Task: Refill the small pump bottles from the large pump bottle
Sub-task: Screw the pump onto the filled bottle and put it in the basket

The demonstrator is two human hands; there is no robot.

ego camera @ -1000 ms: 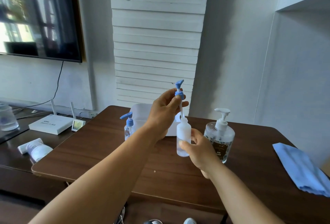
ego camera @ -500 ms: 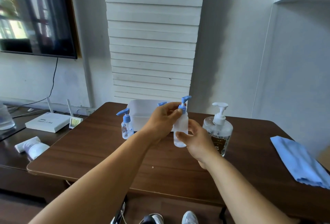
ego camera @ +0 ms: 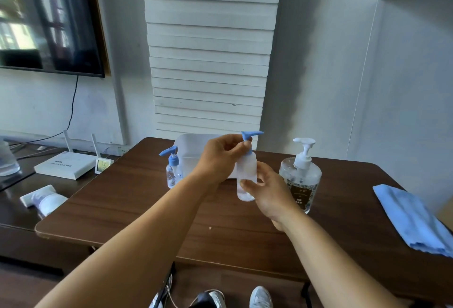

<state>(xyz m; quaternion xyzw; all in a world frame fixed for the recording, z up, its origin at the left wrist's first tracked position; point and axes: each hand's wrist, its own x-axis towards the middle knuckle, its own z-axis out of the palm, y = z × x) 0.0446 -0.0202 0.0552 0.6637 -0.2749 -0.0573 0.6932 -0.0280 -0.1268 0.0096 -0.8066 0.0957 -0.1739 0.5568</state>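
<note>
Both forearms are stretched out over the brown table (ego camera: 147, 219), meeting above its middle. The frosted small pump bottle (ego camera: 246, 177) is held upright in the air: its lower body is gripped by the right hand (ego camera: 272, 194), thumb curled across the front, while the blue pump collar is pinched by the fingertips of the left hand (ego camera: 220, 158), wrist cocked upward. The pump's nozzle (ego camera: 252, 134) is seen pointing right above the knuckles. Whether the pump is fully seated cannot be made out; the neck is hidden by the fingers. Just beside the right hand the large pump bottle (ego camera: 300, 180) is stood, partly covered by it. A second small pump bottle (ego camera: 173, 169), clear, is stood left of the hands. Behind them a white tray (ego camera: 188, 145) is largely blocked. A blue cloth (ego camera: 411, 219) is laid at the right edge, cut off by the frame.
</note>
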